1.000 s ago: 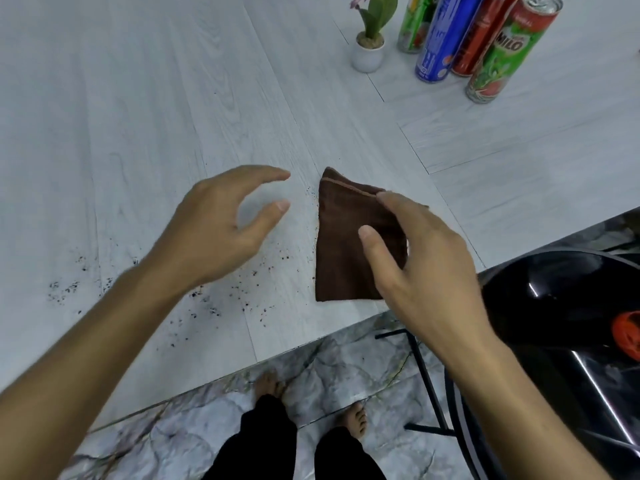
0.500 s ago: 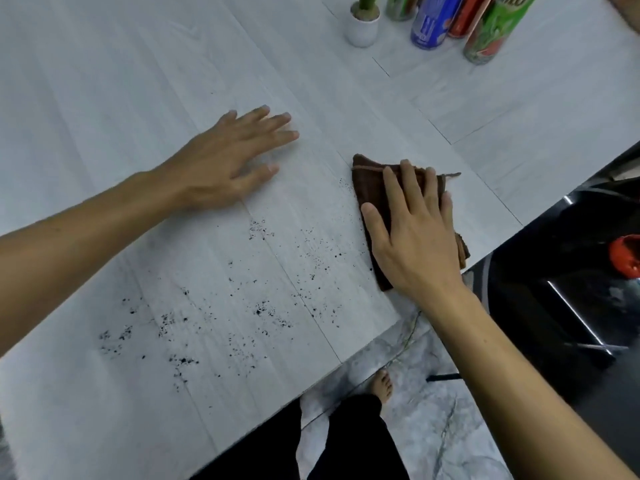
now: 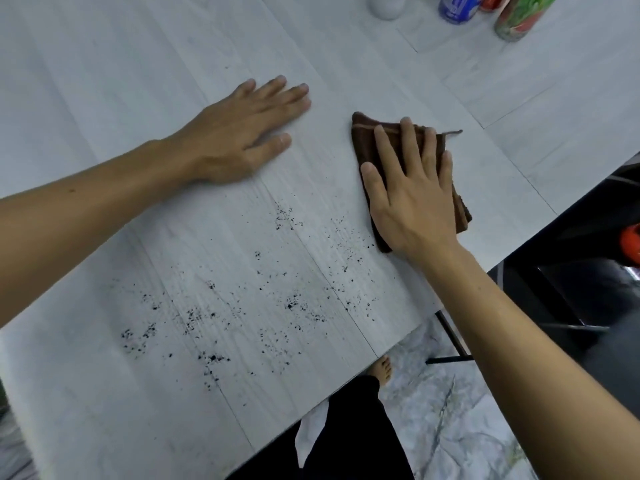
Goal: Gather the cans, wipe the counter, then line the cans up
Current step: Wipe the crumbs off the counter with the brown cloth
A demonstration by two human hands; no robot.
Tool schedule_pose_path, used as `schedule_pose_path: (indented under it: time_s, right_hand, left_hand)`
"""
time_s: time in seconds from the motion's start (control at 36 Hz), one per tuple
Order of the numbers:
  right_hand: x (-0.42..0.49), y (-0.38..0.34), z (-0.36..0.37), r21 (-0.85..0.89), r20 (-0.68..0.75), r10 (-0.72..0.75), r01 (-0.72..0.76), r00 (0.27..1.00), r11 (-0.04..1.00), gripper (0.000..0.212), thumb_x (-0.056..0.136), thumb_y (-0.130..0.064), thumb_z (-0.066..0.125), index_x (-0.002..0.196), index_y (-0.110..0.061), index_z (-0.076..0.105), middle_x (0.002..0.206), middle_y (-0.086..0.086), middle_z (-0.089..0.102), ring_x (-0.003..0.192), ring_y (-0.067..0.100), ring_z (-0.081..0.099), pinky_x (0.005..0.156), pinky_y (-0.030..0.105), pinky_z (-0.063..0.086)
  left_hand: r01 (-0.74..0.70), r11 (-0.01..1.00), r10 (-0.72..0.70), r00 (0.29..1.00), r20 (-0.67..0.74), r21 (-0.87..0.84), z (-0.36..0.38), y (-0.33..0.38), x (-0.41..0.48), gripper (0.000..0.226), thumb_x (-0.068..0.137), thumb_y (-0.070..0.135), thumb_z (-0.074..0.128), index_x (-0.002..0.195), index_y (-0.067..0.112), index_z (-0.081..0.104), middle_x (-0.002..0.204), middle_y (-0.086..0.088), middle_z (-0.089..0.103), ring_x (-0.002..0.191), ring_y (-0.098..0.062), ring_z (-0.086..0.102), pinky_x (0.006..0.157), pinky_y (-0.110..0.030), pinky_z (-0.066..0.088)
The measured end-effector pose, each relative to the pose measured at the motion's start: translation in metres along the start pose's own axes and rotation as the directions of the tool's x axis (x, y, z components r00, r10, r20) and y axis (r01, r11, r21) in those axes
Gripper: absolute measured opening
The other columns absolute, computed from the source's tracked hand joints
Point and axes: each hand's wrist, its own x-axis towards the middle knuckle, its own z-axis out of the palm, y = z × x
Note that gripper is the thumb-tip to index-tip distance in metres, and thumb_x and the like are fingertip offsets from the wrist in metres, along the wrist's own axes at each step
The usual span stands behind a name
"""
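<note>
Now your right hand [image 3: 414,199] pressed flat, fingers straight, on the cloth [image 3: 363,133], and your left hand [image 3: 239,133] lay open on the counter [image 3: 104,81], gripping nothing.

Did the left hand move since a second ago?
Yes. The left hand came down and away from the person: it was lifted over the black specks, now it lies flat on the counter beyond them.
</note>
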Motion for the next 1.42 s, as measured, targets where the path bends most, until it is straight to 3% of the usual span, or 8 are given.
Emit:
schedule_pose_path:
  time_s: [0.39, 0.61, 1.0, 1.17, 1.42]
  right_hand:
    - [-0.061, -0.056, 0.028, -0.018, -0.009, -0.188, 0.187, 0.982, 0.982, 0.058, 0.108, -0.05, 0.024, 0.162, -0.028, 0.023, 0.171, 0.006, 0.009, 0.157, 0.031, -0.002, 0.124, 0.054, 0.003]
    - [-0.106, -0.041, 0.028, 0.001, -0.043, -0.095, 0.095, 0.995, 0.995, 0.058, 0.108, -0.048, 0.026, 0.161, -0.026, 0.026, 0.171, 0.007, 0.009, 0.157, 0.03, -0.001, 0.125, 0.051, 0.003]
    - [-0.086, 0.021, 0.012, -0.006, -0.125, 0.31, -0.314, 0.942, 0.95, 0.065, 0.107, -0.052, 0.02, 0.163, -0.02, 0.014, 0.171, 0.011, -0.003, 0.156, 0.031, -0.008, 0.125, 0.051, -0.004]
    - [-0.05, 0.028, 0.006, 0.01, -0.121, 0.307, -0.308, 0.944, 0.951, 0.063, 0.106, -0.052, 0.02, 0.163, -0.023, 0.015, 0.171, 0.007, -0.001, 0.156, 0.03, -0.007, 0.125, 0.051, -0.003]
    - [-0.007, -0.01, 0.008, 0.02, -0.07, 0.14, -0.138, 0.988, 0.99, 0.062, 0.107, -0.052, 0.02, 0.163, -0.026, 0.017, 0.171, 0.007, 0.0, 0.156, 0.029, -0.008, 0.125, 0.051, -0.005]
  left_hand:
    - [0.016, 1.0, -0.017, 1.0, -0.026, -0.021, 0.002, 0.0, -0.008, 0.058, 0.108, 0.047, 0.02, 0.163, 0.035, 0.008, 0.171, 0.016, 0.002, 0.156, -0.004, -0.006, 0.128, -0.041, 0.001]
    - [0.026, 0.998, -0.027, 0.999, -0.025, -0.05, 0.003, 0.007, -0.016, 0.059, 0.106, 0.048, 0.023, 0.163, 0.035, 0.013, 0.171, 0.017, 0.004, 0.156, -0.003, -0.006, 0.128, -0.039, 0.001]
    - [-0.021, 0.998, 0.019, 0.999, -0.027, -0.058, 0.005, 0.003, -0.018, 0.059, 0.106, 0.051, 0.024, 0.162, 0.038, 0.013, 0.17, 0.019, 0.004, 0.156, -0.003, -0.004, 0.128, -0.044, 0.004]
    - [-0.02, 0.999, 0.02, 1.0, -0.022, -0.031, 0.003, -0.005, -0.022, 0.058, 0.106, 0.054, 0.022, 0.162, 0.04, 0.013, 0.17, 0.018, 0.005, 0.157, -0.004, -0.004, 0.128, -0.046, 0.003]
    - [0.001, 1.0, -0.001, 1.0, -0.014, -0.022, -0.003, -0.02, -0.029, 0.057, 0.107, 0.054, 0.022, 0.162, 0.042, 0.013, 0.17, 0.019, 0.005, 0.156, -0.001, -0.004, 0.128, -0.045, 0.003]
